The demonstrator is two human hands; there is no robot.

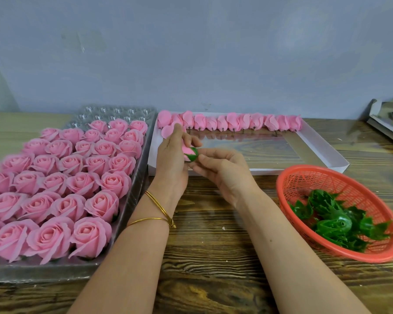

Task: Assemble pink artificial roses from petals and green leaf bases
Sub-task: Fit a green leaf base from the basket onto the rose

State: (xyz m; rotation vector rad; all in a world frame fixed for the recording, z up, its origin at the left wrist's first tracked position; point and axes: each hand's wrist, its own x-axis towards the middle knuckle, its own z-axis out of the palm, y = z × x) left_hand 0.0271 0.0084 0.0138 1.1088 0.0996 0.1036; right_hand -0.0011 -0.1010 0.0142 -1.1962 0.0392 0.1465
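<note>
No readable text, label, brand, number or sign on anything in view.

roses (55, 184) pink | leaf bases (336, 223) green | basket (290, 177) red

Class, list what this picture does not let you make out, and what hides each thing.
1. Head view: pink rose bud with green leaf base, mostly covered by the left hand and right hand; its seating cannot be told.
2. Head view: clear plastic tray of finished pink roses, cut off by the left edge; no full count.
3. Head view: green plastic leaf bases overlap in the red mesh basket; number unclear.
</note>
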